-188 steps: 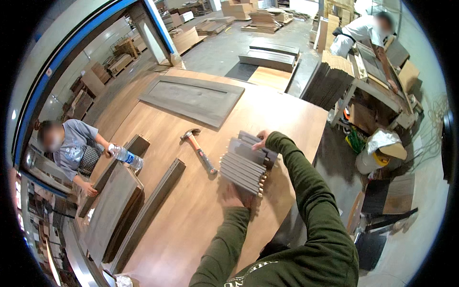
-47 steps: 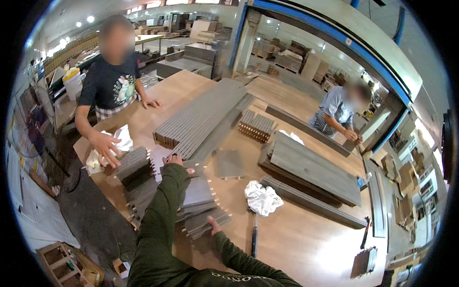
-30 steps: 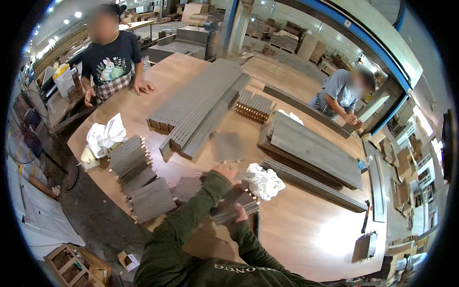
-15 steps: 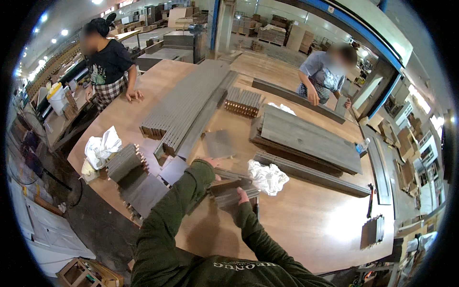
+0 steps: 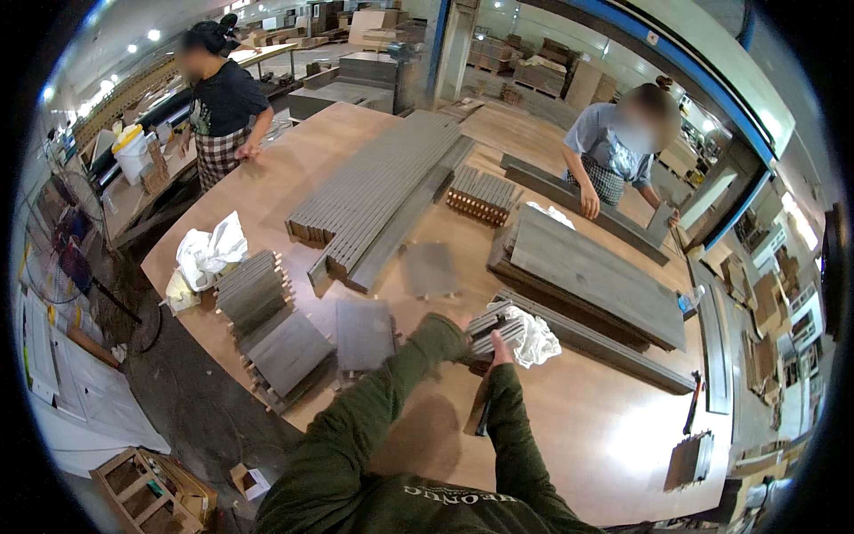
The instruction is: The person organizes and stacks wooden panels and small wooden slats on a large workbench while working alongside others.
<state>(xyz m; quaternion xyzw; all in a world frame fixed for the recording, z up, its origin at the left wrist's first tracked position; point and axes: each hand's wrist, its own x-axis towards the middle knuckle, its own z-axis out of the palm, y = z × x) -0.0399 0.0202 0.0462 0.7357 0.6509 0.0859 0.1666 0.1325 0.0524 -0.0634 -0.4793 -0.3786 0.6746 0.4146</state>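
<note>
Near the middle of the table, a small bundle of short grey boards (image 5: 492, 322) is gripped between my two hands, its edges turned upward. My left hand (image 5: 463, 327), partly blurred, closes on the bundle's left end. On the near right side my right hand (image 5: 502, 348) wraps round it, thumb showing. A crumpled white cloth (image 5: 535, 340) lies just beyond, partly hidden by the bundle. Left of my hands are two flat grey panels, one nearer (image 5: 365, 331) and one farther (image 5: 430, 269), with light dowel pegs at their edges. A black-handled tool (image 5: 481, 418) lies beside my right forearm.
Long grey boards (image 5: 374, 182) are stacked at far left; wide boards (image 5: 587, 276) lie to the right. Dowelled boards (image 5: 253, 289) and a white bag (image 5: 211, 252) sit at left. A hammer (image 5: 694, 400) is near the right edge. One person (image 5: 227, 107) stands left; another (image 5: 614, 147) handles a long board.
My hands have brought the boards up and away from me, toward the white cloth, and turned them edge-up. My view has shifted slightly. The person at left has lifted a hand from the table.
</note>
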